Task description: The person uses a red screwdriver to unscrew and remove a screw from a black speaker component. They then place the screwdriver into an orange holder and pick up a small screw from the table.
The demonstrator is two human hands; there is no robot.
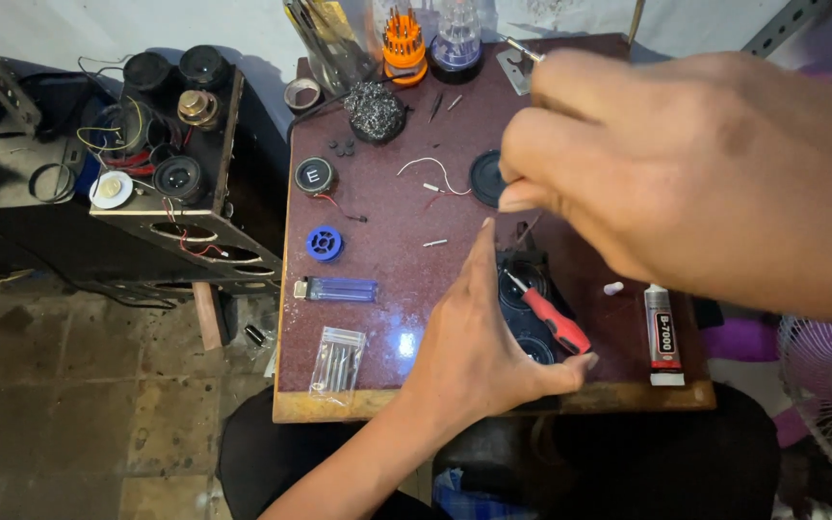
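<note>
On glossy maroon tabletop [387, 250], left hand [474, 347] steadies black housing [530, 289], grip loose; right hand [666, 173] pinches thin metal tool [524, 50].

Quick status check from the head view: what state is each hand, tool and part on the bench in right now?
Left hand: open, resting against the black device.
Right hand: raised, pinching a thin metal tool.
Thin metal tool: held, only its tip shows.
Red screwdriver: lying on the black device.
Black device: flat on the table, mostly hidden.
Glue tube: lying flat, uncapped.
White cap: loose on the table.
</note>
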